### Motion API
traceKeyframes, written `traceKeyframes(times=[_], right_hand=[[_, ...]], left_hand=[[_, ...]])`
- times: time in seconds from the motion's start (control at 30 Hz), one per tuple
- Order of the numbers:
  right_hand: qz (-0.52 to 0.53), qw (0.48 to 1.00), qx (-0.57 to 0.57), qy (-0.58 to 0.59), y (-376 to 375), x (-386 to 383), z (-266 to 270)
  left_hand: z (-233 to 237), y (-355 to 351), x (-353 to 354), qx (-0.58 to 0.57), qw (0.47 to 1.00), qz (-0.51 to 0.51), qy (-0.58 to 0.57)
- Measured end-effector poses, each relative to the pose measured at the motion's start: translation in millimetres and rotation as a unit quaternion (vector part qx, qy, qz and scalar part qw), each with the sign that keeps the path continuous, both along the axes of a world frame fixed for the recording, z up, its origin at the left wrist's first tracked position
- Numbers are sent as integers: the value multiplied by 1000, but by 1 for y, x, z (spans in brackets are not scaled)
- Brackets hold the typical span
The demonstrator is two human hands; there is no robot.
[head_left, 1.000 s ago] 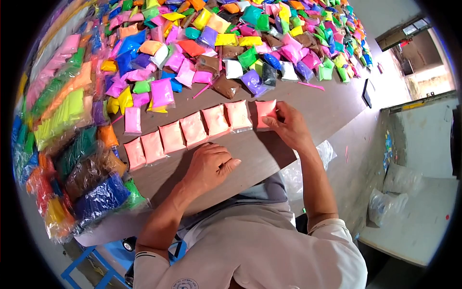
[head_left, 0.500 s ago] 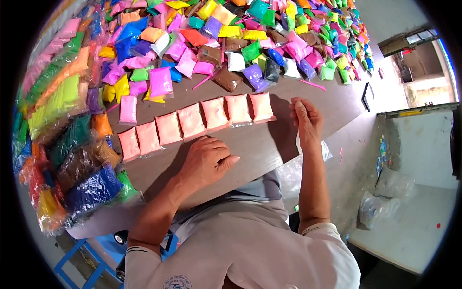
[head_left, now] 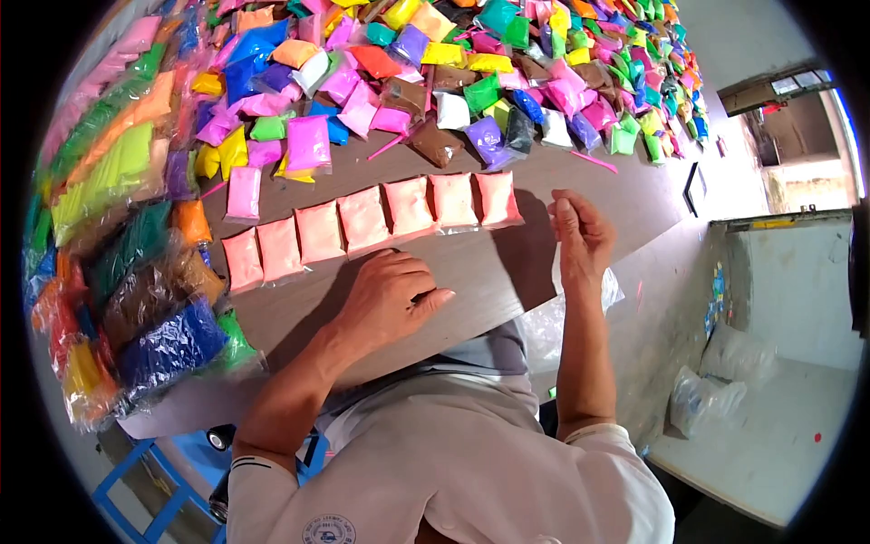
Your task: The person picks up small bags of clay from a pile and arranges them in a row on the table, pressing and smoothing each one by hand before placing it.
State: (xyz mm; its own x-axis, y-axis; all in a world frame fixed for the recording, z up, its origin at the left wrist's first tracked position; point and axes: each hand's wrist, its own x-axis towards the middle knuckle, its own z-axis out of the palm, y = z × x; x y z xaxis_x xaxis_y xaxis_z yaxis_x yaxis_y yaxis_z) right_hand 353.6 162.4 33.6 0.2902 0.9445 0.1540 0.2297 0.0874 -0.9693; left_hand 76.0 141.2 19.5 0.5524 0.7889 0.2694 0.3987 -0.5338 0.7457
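Several salmon-pink packets in clear wrap lie side by side in a slightly curved row across the brown table. Just below the middle of that row, my left hand rests over the table with its fingers loosely bent and its thumb held apart. I see nothing in it; its palm is hidden. Past the row's right end, my right hand is raised near the table edge. Its fingertips are pressed together in a pinch, and whatever may be between them is too small to make out. Neither hand touches a packet visibly.
A large heap of mixed-colour packets covers the far side. Bigger bags, among them a dark blue bag, crowd the left. A brighter pink packet lies above the row. Clear plastic hangs by the table's near edge.
The view has shifted slightly. Both hands keep nearly the same pose and place, and the row of packets is unchanged.
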Motion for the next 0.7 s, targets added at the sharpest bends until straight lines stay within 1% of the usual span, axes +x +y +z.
traceKeyframes(times=[0.07,0.1,0.17,0.2,0.3,0.33,0.43,0.53,0.57,0.6,0.63,0.7], right_hand=[[21,996,25,-85,-1,-6,-9],[34,987,52,-146,-1,-13,-7],[59,956,108,-265,-1,-32,4],[71,958,101,-259,-2,-40,5],[69,929,123,-341,3,-55,6],[69,924,140,-350,5,-60,8],[112,929,128,-328,5,-73,19],[190,922,120,-314,4,-92,30],[232,917,113,-304,3,-99,35],[274,910,107,-294,1,-107,40],[315,901,99,-283,0,-115,44],[391,865,121,-291,-2,-132,49]], left_hand=[[1,0,0,-3,1000,1,-5],[2,0,0,-4,1000,-1,-2],[4,0,0,-5,1000,-5,4],[4,1,0,1,1000,-4,3],[1,1,0,11,1000,-6,4],[-1,1,-1,11,1000,-8,4],[-1,2,0,12,1000,-8,-11],[-7,-1,-2,24,1000,4,-2],[-8,-1,-1,30,1000,7,6],[-6,-3,0,26,999,18,-32],[-2,-4,2,-31,998,33,-41],[4,-4,3,-142,986,59,-62]])
